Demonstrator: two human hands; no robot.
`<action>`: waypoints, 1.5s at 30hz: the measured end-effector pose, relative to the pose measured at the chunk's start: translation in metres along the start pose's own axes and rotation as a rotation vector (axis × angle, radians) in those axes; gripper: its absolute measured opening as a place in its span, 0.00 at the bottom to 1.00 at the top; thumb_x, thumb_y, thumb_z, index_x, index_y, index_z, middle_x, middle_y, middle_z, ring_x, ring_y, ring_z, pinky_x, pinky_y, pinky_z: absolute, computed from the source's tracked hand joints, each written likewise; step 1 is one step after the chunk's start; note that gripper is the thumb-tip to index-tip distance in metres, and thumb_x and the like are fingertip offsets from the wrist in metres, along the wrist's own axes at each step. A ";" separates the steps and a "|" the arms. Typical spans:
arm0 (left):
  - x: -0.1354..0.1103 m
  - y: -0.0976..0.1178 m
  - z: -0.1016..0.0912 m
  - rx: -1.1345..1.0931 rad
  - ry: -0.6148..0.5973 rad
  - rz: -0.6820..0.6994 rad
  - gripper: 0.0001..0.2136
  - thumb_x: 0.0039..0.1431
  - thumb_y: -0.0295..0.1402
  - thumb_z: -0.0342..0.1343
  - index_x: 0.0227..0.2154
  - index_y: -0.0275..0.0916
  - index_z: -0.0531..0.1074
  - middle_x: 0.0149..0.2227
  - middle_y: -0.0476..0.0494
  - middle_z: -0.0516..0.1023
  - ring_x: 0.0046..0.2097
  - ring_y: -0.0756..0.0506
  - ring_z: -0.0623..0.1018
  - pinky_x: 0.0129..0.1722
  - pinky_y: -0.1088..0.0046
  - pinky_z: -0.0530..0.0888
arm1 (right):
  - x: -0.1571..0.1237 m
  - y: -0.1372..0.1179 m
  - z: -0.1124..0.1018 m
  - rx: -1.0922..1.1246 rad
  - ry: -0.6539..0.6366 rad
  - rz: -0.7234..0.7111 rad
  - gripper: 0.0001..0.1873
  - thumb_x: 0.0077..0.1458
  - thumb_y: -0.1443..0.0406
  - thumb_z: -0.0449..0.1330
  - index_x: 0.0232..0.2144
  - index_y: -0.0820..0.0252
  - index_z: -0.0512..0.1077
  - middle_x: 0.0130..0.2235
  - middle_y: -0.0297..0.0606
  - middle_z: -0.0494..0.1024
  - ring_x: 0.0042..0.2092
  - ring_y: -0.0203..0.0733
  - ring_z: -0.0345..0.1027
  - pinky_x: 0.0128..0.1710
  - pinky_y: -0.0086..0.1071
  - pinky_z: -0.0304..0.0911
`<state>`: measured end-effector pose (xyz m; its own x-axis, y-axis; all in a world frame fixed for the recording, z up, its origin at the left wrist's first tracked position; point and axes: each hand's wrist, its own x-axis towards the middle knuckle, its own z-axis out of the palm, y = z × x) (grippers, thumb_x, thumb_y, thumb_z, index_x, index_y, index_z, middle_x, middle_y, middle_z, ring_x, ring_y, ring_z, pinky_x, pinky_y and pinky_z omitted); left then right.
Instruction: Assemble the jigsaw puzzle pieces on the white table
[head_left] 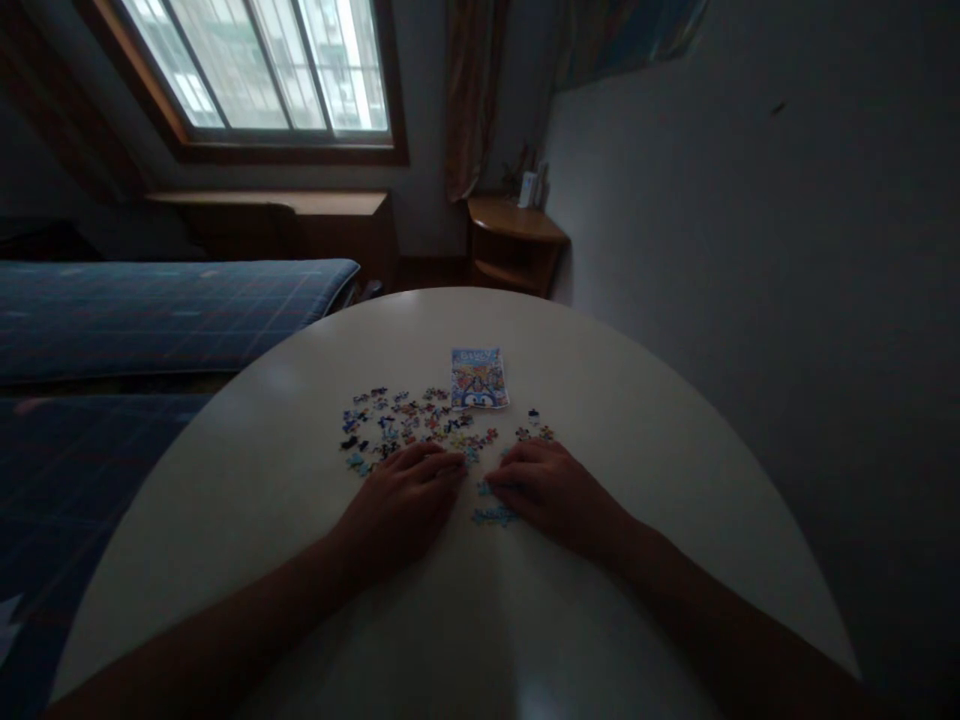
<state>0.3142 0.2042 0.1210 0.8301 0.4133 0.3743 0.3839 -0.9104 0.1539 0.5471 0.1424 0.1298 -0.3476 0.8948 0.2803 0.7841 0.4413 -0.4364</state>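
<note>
Loose jigsaw puzzle pieces [409, 412] lie in a spread on the white round table, just beyond my left hand [411, 490]. That hand rests low, fingers bent and pressed together, their tips by a light-blue piece [472, 455]; anything under them is hidden. My right hand [544, 487] is curled with its fingertips down on a light-blue puzzle piece [484, 488]. Close below those fingertips is a light-blue strip of joined pieces [493, 516]. Several more pieces [534, 434] sit just past the right knuckles. A colourful printed picture sheet [478, 379] lies flat behind the pieces.
The round table [615, 370] has a curved far edge. To the left is a bed with a blue plaid mattress [172, 310]. A wooden corner shelf [517, 218] and a desk [300, 203] stand behind, under a barred window [277, 65]. A pale wall [750, 250] is at the right.
</note>
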 end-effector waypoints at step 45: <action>-0.002 -0.005 -0.001 0.110 0.053 0.018 0.09 0.62 0.25 0.52 0.41 0.38 0.75 0.44 0.44 0.80 0.45 0.41 0.75 0.45 0.61 0.77 | 0.003 0.002 -0.004 -0.118 -0.077 -0.095 0.14 0.64 0.58 0.57 0.48 0.54 0.75 0.52 0.39 0.77 0.54 0.46 0.65 0.55 0.43 0.52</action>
<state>0.3102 0.2075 0.1203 0.8160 0.3925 0.4244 0.4133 -0.9094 0.0463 0.5496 0.1458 0.1329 -0.4582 0.8538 0.2471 0.7991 0.5174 -0.3061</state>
